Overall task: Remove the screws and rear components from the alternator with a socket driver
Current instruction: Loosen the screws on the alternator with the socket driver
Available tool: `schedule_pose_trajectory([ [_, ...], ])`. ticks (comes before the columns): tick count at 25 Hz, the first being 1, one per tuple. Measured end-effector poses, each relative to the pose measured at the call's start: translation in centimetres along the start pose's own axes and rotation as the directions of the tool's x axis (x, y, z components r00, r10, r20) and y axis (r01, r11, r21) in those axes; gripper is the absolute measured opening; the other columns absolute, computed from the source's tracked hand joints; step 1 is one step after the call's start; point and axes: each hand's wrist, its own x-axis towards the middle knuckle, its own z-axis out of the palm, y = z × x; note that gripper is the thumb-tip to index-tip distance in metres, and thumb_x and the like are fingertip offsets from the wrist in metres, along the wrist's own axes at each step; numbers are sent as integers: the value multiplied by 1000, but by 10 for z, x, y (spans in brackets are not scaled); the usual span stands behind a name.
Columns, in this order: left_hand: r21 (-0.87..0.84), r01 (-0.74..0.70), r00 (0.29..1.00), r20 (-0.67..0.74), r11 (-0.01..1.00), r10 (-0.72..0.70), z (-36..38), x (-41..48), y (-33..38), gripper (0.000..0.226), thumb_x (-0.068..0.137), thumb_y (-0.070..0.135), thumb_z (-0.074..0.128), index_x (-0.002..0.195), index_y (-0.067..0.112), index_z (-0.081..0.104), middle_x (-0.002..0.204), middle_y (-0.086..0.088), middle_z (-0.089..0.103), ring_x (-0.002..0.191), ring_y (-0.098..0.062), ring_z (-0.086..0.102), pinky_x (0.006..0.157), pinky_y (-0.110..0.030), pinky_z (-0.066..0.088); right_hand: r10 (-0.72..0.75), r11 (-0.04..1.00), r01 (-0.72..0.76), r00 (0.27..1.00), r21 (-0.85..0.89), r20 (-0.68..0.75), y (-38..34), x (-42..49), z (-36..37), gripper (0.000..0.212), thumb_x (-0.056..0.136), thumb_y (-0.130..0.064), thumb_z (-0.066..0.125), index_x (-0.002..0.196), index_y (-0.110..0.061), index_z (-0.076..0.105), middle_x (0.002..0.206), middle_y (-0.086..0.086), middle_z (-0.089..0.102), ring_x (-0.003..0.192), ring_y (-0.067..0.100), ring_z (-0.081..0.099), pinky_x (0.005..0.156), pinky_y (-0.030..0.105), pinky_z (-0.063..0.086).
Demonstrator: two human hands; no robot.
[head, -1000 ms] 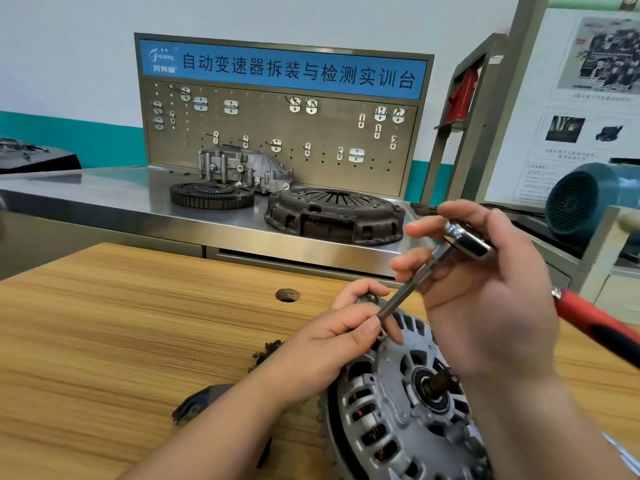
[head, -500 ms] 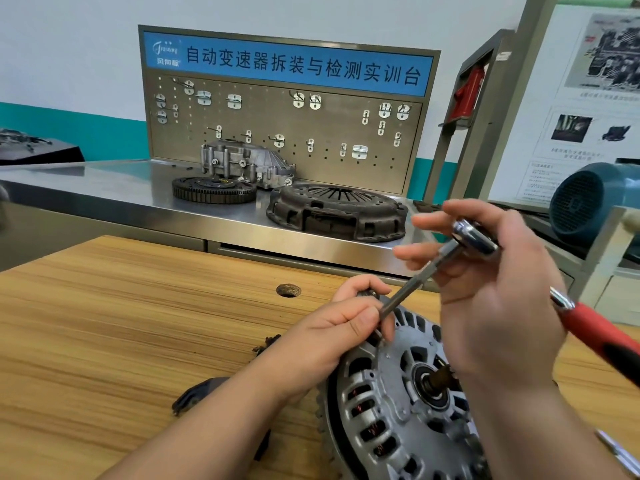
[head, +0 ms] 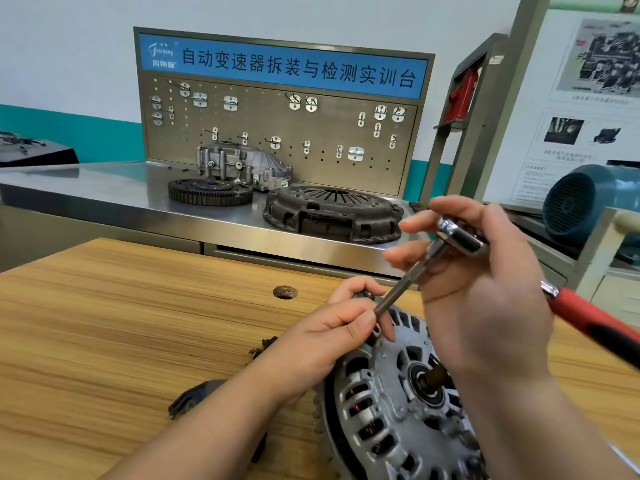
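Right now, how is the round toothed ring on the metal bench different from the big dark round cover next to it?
The toothed ring is flat and low; the dark cover is domed and taller. The toothed ring has fine teeth all round its edge; the dark cover has thin slots fanning out from its middle. The dark cover also looks wider. Both are round, dark metal parts lying on the steel bench.

A wooden table (head: 104, 341) with a round hole (head: 285, 292) carries the alternator (head: 398, 403), a dark part (head: 194, 400) and some grime (head: 263, 344), while the steel bench (head: 114, 199) behind holds a gear ring (head: 210, 192), clutch cover (head: 332, 213) and housing (head: 239, 164).
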Motion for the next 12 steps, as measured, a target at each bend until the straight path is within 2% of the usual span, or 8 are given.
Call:
schedule_pose_trajectory([
  [1, 15, -3, 1000, 1, 1000, 3, 0, 0, 1, 25, 87, 46, 45, 80, 35, 66, 125, 6, 40, 122, -5, 41, 99, -18, 36, 147, 965, -164, 984, 206, 98, -3, 3, 3, 42, 93, -30, 39, 69, -21, 72, 69, 1, 67, 58, 17, 66, 60, 27, 54],
  [3, 39, -8, 1000, 7, 999, 8, 1, 0, 3, 24, 86, 46, 44, 76, 34, 63, 122, 1, 40, 119, -5, 42, 97, -17, 36, 235, 919, -279, 955, 279, 179, -8, 5, 2, 42, 90, -34, 39, 66, -23, 71, 67, -2, 68, 60, 15, 67, 61, 28, 55],
  [5, 35, -5, 1000, 2, 999, 5, 1, 0, 3, 23, 85, 45, 45, 72, 32, 59, 118, 1, 41, 113, -6, 44, 96, -22, 38, -57, 988, 74, 991, -137, 123, -1, 1, -5, 38, 93, -29, 38, 73, -31, 71, 74, -5, 71, 69, 16, 69, 65, 29, 55],
  [7, 12, 13, 1000, -4, 1000, -13, 1, 1, 2, 23, 84, 45, 47, 70, 31, 58, 116, 8, 42, 111, -4, 45, 95, -26, 40, -486, 609, 437, 865, -662, 124, 6, -4, -8, 38, 97, -24, 32, 85, -34, 67, 83, -9, 71, 76, 10, 69, 70, 24, 52],
  [8, 11, 18, 1000, -2, 1000, -18, 2, 1, 2, 23, 85, 44, 48, 70, 31, 58, 115, 11, 42, 111, -4, 45, 95, -27, 39, -570, 514, 466, 813, -720, 120, 10, -7, -11, 37, 99, -21, 32, 89, -31, 66, 84, -8, 71, 76, 10, 70, 70, 22, 51],
  [9, 19, 15, 1000, -2, 1000, -15, 2, 1, 1, 23, 87, 41, 48, 70, 31, 58, 115, 11, 42, 111, -4, 45, 94, -27, 39, -525, 618, 431, 849, -658, 62, 11, -7, -12, 37, 100, -20, 33, 88, -27, 68, 83, -5, 71, 74, 13, 71, 68, 23, 52],
  [11, 20, 2, 1000, -5, 1000, -2, 2, 1, 1, 22, 89, 38, 46, 74, 32, 61, 116, 6, 41, 111, -8, 45, 95, -27, 38, -143, 977, 139, 990, -160, -15, 3, -2, -6, 32, 93, -24, 43, 82, -24, 72, 81, 2, 72, 66, 21, 71, 64, 29, 55],
  [12, 16, -9, 1000, -6, 1000, 9, 2, 1, 1, 22, 88, 40, 46, 76, 32, 63, 117, 4, 40, 112, -10, 45, 96, -28, 39, 39, 994, -43, 998, 99, 46, 0, 0, -6, 30, 87, -30, 46, 78, -23, 74, 80, 2, 72, 63, 21, 70, 63, 30, 55],
])
